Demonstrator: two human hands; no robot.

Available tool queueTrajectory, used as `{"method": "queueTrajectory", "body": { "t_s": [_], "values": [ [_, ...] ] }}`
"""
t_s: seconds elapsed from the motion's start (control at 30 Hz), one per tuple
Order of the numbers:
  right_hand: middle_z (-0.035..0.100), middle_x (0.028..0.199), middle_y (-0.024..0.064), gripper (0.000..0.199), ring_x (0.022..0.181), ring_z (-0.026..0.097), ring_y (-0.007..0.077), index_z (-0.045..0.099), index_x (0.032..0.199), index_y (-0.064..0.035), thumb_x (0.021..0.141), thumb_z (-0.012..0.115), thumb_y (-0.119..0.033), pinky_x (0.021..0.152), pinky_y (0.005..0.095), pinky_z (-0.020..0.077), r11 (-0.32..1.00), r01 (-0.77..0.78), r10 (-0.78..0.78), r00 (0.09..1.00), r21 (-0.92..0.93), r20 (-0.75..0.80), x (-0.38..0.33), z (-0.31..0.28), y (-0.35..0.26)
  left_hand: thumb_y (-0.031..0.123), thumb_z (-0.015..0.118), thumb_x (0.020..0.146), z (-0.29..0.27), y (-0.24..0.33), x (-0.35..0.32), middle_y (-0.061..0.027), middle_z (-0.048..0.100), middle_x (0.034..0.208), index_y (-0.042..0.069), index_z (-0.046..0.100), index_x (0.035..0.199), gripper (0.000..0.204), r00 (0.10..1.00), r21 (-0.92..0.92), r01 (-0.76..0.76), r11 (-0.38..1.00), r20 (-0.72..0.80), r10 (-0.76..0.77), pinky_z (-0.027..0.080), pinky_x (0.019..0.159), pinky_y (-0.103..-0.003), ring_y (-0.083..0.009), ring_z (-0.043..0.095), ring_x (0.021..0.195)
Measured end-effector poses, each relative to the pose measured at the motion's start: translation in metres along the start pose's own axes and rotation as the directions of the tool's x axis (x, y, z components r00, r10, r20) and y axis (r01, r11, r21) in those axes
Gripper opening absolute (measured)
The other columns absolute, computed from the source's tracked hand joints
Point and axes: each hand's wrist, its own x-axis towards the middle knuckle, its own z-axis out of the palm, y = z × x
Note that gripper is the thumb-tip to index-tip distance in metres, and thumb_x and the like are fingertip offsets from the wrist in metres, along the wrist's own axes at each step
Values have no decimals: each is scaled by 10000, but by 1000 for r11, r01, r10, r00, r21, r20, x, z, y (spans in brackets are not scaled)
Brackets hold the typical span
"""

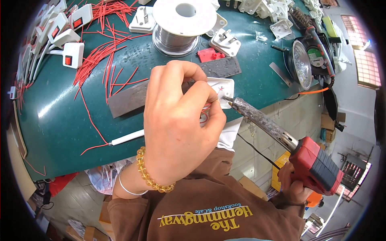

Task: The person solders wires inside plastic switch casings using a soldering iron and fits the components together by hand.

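While the left hand [177, 124] pinches down with closed fingers on a small white plastic socket housing [225, 90] at the near edge of the green counter [60, 120], the right hand [291, 182] is wrapped tight around the red and black handle of a pistol-shaped soldering iron [273, 134], whose scorched metal tip touches the housing's open inside. I cannot tell whether the left fingers also hold solder wire, since the hand hides that spot. Thin red wires [206, 114] loop out from under the hand, so the piece looks wired and the joint seems to be in the making rather than finished; how many joints remain is hidden.

Judging by the stock, much is left: a heap of loose red wire lengths [104, 52] lies across the counter's far left, and bare white plug bodies [225, 42] lie at the far edge. White switch boxes with red rocker buttons [72, 54] sit in a row at the left.

A large white spool of silver solder wire [183, 24] stands behind the hand, a grey abrasive strip [128, 98] lies under the work, and a round lamp [302, 62] rests to the right. Nothing blocks the iron's path.
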Motion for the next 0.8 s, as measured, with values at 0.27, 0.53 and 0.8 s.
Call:
{"method": "queueTrajectory", "body": {
  "t_s": [0.27, 0.53, 0.8],
  "values": [
    [546, 674, -27, 590, 561, 524, 154, 628, 722, -107, 573, 776, -659, 528, 276, 369, 878, 222, -193, 975, -423, 109, 12, 13, -26, -41, 687, 620, -2, -1, -2, -109, 529, 921, 10, 603, 733, 150, 1000, 12, -4, 1000, 6, 4, 445, 681, -334, -247, 518, 812],
    [509, 560, -17, 475, 482, 494, 122, 525, 902, -40, 758, 755, -430, 471, 261, 372, 917, 332, -287, 934, -223, 212, 30, 5, -22, -50, 683, 622, -4, 0, 1, -104, 518, 916, 11, 605, 733, 149, 999, -2, 23, 1000, 36, -23, 447, 653, -317, -235, 517, 800],
    [457, 503, -35, 688, 415, 434, 87, 411, 1271, 45, 868, 643, -462, 414, 251, 342, 880, 346, -454, 816, 325, 358, 59, 18, -22, -74, 671, 622, -7, 3, 4, -104, 495, 911, 5, 609, 743, 158, 995, 8, 62, 998, 81, -62, 440, 618, -279, -208, 514, 773]
  ]
}}
